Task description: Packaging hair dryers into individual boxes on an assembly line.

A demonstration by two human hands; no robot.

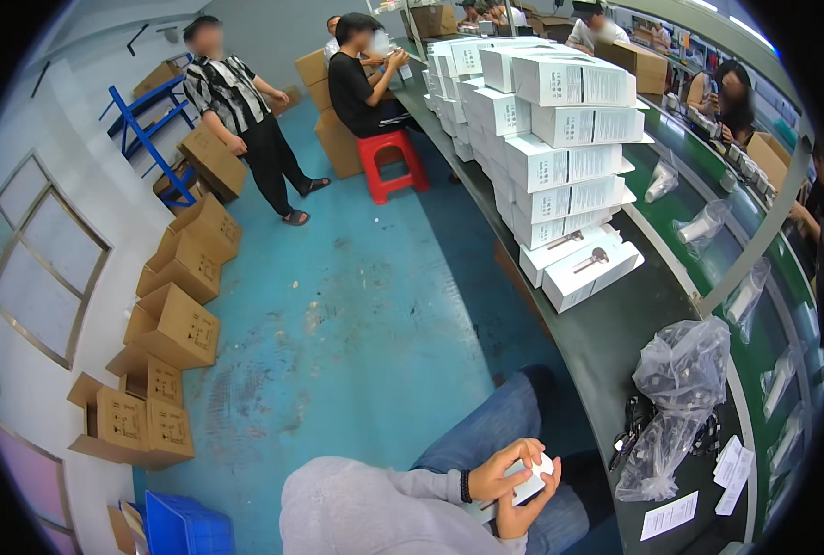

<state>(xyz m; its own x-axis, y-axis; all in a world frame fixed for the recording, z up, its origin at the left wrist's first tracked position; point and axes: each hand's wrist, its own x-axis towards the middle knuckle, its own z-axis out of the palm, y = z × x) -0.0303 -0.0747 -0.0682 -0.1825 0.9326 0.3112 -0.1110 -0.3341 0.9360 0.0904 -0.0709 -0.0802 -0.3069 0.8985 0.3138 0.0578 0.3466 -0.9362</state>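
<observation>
Over my lap, both my hands are closed round a small white box-like thing. My left hand, with a dark beaded bracelet at its wrist, grips it from the left and above. From below and the right, my right hand holds the same thing, its fingers along the right side. The fingers hide much of it, so its exact kind does not show. To the right, on the dark workbench, lie a clear plastic bag of parts, black cables and printed white slips.
White cartons stand in a tall stack on the bench ahead. A conveyor carrying bagged items runs on the right. Open cardboard boxes and a blue crate line the left. One person stands; another sits on a red stool.
</observation>
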